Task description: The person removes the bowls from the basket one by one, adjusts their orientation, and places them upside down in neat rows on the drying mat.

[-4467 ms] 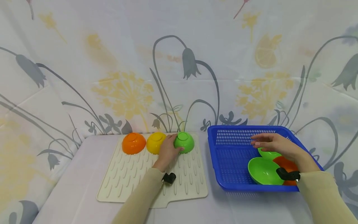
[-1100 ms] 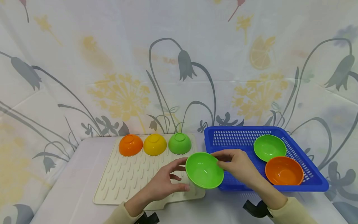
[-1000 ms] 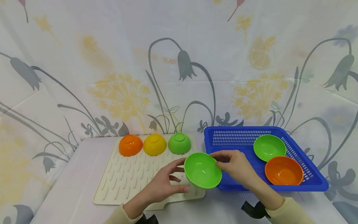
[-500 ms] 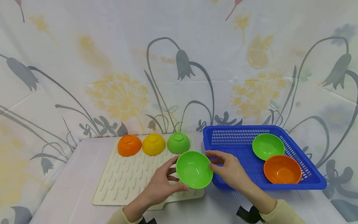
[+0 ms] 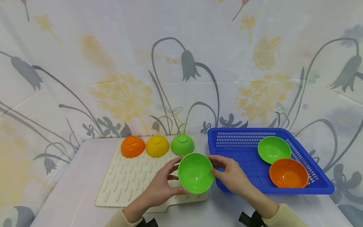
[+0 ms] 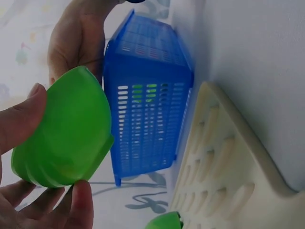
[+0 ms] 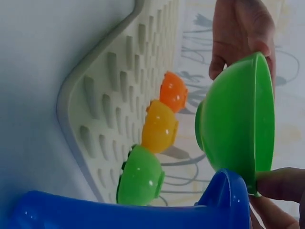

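Between my two hands a green bowl (image 5: 195, 173) is held up, its inside tilted toward the head camera. My left hand (image 5: 160, 186) holds its left side, the thumb low by the rim and the fingers curled beneath, as the left wrist view shows on the bowl's outside (image 6: 69, 129). On the other side my right hand (image 5: 232, 176) pinches the rim, thumb inside and fingers behind. The bowl overlaps the right part of a cream ridged draining mat (image 5: 127, 186). Along the mat's back edge, an orange bowl (image 5: 132, 147), a yellow bowl (image 5: 157, 147) and another green bowl (image 5: 182, 145) lie upside down.
To the right stands a blue perforated basket (image 5: 283, 190). Inside its right half sit a green bowl (image 5: 274, 150) and an orange bowl (image 5: 288, 173), both facing up. A patterned cloth (image 5: 122, 47) hangs behind the table.
The green bowl, in the basket 4.5 s ago, has come out and moved left between my hands. My left hand left the upside-down green bowl and now grips this one.
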### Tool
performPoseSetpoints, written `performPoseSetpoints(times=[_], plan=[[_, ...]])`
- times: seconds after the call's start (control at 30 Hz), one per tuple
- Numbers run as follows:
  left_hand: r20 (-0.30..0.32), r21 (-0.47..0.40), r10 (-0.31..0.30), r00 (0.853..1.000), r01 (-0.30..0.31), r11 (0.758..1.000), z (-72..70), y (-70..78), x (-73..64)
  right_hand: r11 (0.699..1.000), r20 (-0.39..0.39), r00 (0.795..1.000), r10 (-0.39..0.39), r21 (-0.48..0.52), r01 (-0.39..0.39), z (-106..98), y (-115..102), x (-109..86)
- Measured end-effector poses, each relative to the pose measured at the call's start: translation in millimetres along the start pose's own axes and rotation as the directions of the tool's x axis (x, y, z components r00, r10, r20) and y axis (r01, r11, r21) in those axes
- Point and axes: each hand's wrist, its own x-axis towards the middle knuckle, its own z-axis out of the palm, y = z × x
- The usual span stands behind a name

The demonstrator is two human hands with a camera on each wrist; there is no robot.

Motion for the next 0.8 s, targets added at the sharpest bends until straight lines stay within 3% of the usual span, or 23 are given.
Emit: performPoseSetpoints(times=[0.2, 0.37, 0.5, 0.67, 0.8], plan=[[-0.019, 0.039, 0.007, 1.000, -0.006, 0.999, -3.4, -8.0, 0.3, 1.000, -0.052, 0.999, -0.009, 0.022, 0.010, 4.5, 0.9, -1.4], [-0.020, -0.035, -0.018, 1.000, 0.018, 0.999, -7.7, -18.6, 3.6, 0.994, -0.102, 0.994, -0.050, 0.087, 0.059, 7.5, 2.1, -4.0], [0.011, -0.122, -0.002, 1.000, 0.004, 0.993, -10.0, -23.7, 5.1, 0.985, -0.134, 0.986, -0.095, 0.132, 0.113, 9.8, 3.3, -5.7], [0.004, -0.149, 0.034, 0.999, -0.033, 0.988, -11.7, -22.4, 4.1, 0.971, -0.134, 0.984, -0.120, 0.192, 0.145, 11.2, 4.1, -6.7], [-0.012, -0.112, 0.051, 0.999, -0.052, 0.992, -14.9, -20.0, 2.7, 0.968, -0.095, 0.991, -0.092, 0.225, 0.112, 10.7, 5.0, -6.3]])
